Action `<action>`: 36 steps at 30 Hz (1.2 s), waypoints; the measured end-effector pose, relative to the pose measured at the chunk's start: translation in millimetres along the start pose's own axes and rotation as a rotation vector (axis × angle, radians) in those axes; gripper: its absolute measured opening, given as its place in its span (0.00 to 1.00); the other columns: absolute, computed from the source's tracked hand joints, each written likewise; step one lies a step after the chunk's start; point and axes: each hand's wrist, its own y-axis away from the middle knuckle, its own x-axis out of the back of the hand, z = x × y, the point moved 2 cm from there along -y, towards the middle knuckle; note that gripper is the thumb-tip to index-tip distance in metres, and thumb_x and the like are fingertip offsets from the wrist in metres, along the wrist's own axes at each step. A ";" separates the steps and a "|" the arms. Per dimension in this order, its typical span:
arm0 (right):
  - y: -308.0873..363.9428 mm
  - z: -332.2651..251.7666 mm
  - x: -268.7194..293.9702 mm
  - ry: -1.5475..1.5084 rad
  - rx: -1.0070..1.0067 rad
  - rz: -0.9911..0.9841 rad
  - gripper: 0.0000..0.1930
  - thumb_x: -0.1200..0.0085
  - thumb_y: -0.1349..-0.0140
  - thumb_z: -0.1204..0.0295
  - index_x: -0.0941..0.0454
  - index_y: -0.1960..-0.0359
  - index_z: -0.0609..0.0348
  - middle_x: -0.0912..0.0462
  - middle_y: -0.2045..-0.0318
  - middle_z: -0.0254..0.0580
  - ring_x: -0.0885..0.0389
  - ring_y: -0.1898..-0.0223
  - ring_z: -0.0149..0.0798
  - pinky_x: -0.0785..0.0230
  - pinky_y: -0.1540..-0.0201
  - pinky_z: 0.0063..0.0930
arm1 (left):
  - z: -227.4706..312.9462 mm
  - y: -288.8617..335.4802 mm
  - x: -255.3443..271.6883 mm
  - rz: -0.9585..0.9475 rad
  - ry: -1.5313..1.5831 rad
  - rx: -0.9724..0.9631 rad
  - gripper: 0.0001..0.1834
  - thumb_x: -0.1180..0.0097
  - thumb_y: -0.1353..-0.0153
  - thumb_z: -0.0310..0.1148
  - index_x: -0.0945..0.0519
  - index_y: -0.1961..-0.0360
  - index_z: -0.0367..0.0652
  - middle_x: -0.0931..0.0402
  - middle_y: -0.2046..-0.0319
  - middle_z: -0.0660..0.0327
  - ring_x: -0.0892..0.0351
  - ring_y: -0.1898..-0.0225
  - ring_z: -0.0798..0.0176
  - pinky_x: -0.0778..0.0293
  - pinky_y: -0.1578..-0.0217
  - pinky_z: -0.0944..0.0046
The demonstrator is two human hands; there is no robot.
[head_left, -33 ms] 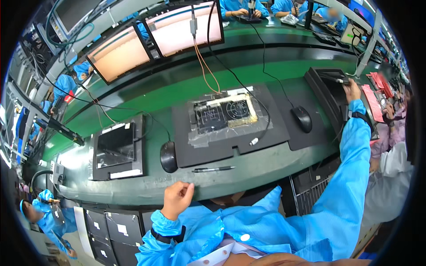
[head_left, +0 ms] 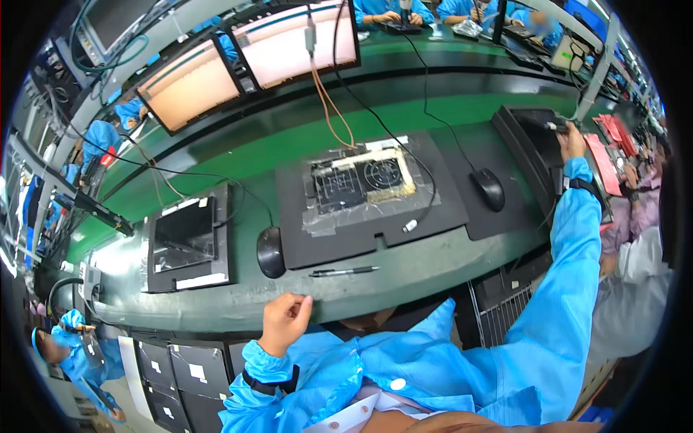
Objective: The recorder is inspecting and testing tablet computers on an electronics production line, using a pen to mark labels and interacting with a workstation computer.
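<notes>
My left hand (head_left: 285,321) is curled into a loose fist with nothing in it, just in front of the green bench's near edge (head_left: 404,278). A black pen (head_left: 345,271) lies on the bench a little beyond it. My right arm stretches far to the right. My right hand (head_left: 572,144) pinches a small light connector (head_left: 552,125) at the edge of a black device (head_left: 527,126). In the middle, a black mat (head_left: 361,224) carries a circuit assembly (head_left: 361,180) under clear film, with cables running to it.
A black mouse (head_left: 271,252) sits left of the mat and another mouse (head_left: 489,189) right of it. A black tablet-like unit (head_left: 186,234) lies at the left. Two lit monitors (head_left: 191,86) (head_left: 299,43) stand behind. People in blue coats work at the lower left (head_left: 65,346) and right (head_left: 635,195).
</notes>
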 end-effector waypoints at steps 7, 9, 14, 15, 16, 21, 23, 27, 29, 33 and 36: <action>162.4 -110.1 -96.1 -0.092 -0.045 -0.333 0.06 0.39 0.38 0.76 0.21 0.60 0.61 0.18 0.65 0.36 0.19 0.58 0.33 0.27 0.52 0.29 | 24.7 -2.2 1.7 -0.216 0.177 0.031 0.04 0.35 0.38 0.26 0.17 0.67 0.36 0.21 0.76 0.59 0.24 0.76 0.69 0.30 0.74 0.67; 222.1 -126.3 -130.1 -0.077 -0.185 -0.479 0.05 0.42 0.35 0.75 0.21 0.59 0.61 0.17 0.63 0.35 0.18 0.57 0.31 0.26 0.52 0.24 | 41.8 -15.0 -2.6 -0.364 0.333 0.061 0.12 0.44 0.31 0.30 0.19 0.51 0.35 0.18 0.67 0.59 0.18 0.65 0.66 0.22 0.59 0.65; 388.0 -97.6 -209.6 -0.024 -0.397 -0.743 0.16 0.42 0.36 0.73 0.24 0.48 0.65 0.17 0.57 0.37 0.19 0.54 0.34 0.27 0.46 0.30 | 70.7 -64.3 -18.9 -0.726 1.343 0.427 0.49 0.74 0.29 0.69 0.39 0.29 0.31 0.26 0.41 0.42 0.28 0.37 0.43 0.31 0.37 0.42; 416.3 -83.5 -218.9 0.013 -0.452 -0.668 0.21 0.41 0.37 0.73 0.28 0.43 0.67 0.18 0.58 0.35 0.20 0.55 0.32 0.29 0.45 0.28 | 71.8 -71.1 -18.6 -0.814 1.600 0.496 0.52 0.71 0.31 0.72 0.42 0.28 0.32 0.31 0.36 0.44 0.31 0.33 0.44 0.35 0.34 0.40; 442.6 -68.8 -227.3 0.014 -0.439 -0.667 0.27 0.40 0.38 0.74 0.32 0.38 0.69 0.19 0.60 0.33 0.20 0.56 0.30 0.32 0.44 0.26 | 69.5 -73.9 -17.4 -0.843 1.660 0.500 0.53 0.68 0.33 0.73 0.42 0.28 0.32 0.34 0.34 0.44 0.30 0.34 0.45 0.32 0.35 0.41; 484.1 -15.6 -244.8 0.214 -0.469 -1.258 0.22 0.52 0.25 0.65 0.32 0.32 0.59 0.20 0.51 0.39 0.18 0.53 0.34 0.27 0.50 0.28 | 23.4 -37.1 9.1 -0.402 1.592 0.725 0.24 0.49 0.38 0.27 0.28 0.40 0.33 0.18 0.52 0.46 0.15 0.54 0.49 0.18 0.49 0.49; 471.9 1.4 -244.9 0.614 0.170 -1.226 0.21 0.51 0.25 0.65 0.29 0.35 0.60 0.21 0.48 0.43 0.20 0.49 0.41 0.28 0.47 0.33 | 5.2 -12.3 33.5 -0.316 1.567 0.640 0.23 0.50 0.41 0.20 0.26 0.43 0.32 0.17 0.54 0.46 0.14 0.56 0.49 0.17 0.50 0.50; 465.3 30.4 -230.9 1.000 0.838 -1.149 0.16 0.47 0.30 0.68 0.20 0.44 0.58 0.21 0.46 0.49 0.26 0.40 0.52 0.35 0.36 0.44 | -20.3 24.8 54.8 -0.028 1.741 0.556 0.24 0.51 0.42 0.19 0.26 0.42 0.31 0.17 0.53 0.46 0.15 0.53 0.47 0.19 0.46 0.48; 466.4 37.4 -223.4 1.020 0.835 -1.182 0.10 0.44 0.33 0.70 0.16 0.53 0.58 0.20 0.47 0.46 0.26 0.39 0.50 0.38 0.33 0.48 | -29.5 33.4 59.6 0.048 1.771 0.505 0.24 0.50 0.42 0.20 0.26 0.41 0.31 0.17 0.52 0.46 0.16 0.51 0.47 0.21 0.44 0.47; 479.9 28.7 -217.3 1.011 0.780 -1.244 0.10 0.41 0.36 0.74 0.18 0.54 0.59 0.19 0.48 0.45 0.25 0.39 0.51 0.39 0.31 0.49 | -39.2 41.1 65.8 0.072 1.953 0.449 0.20 0.46 0.42 0.22 0.20 0.47 0.30 0.18 0.48 0.45 0.18 0.46 0.45 0.26 0.39 0.42; 504.5 8.6 -226.9 0.975 0.858 -1.187 0.11 0.40 0.38 0.76 0.18 0.54 0.59 0.16 0.52 0.46 0.21 0.45 0.50 0.33 0.36 0.44 | -42.4 42.1 60.1 0.246 1.878 0.548 0.11 0.44 0.39 0.24 0.15 0.58 0.33 0.15 0.52 0.48 0.19 0.45 0.46 0.27 0.39 0.38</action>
